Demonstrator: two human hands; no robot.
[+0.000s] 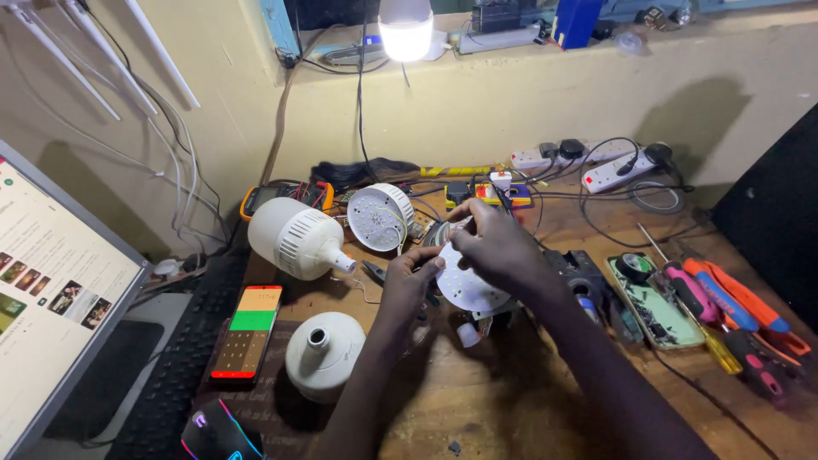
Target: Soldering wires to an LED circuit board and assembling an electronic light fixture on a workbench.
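I see both hands on the round white LED disc (464, 285), frame centre, held just above the bench (511, 400). Right hand (494, 247) lies over the disc's top edge, fingers curled closed on it. Left hand (407, 285) pinches the disc's left rim, fingers nearly shut. White bulb housing (294, 238) lies left of the hands, dome (322, 353) lower left, screwdrivers (724, 307) well apart at right.

You sat at a scuffed brown wooden workbench (511, 400) pushed against a cream plastered wall (477, 102). A glowing white bulb lamp (405, 30) hung by the cluttered upper ledge (724, 25), casting hard shadows; a dark panel (780, 213) stood at your right.
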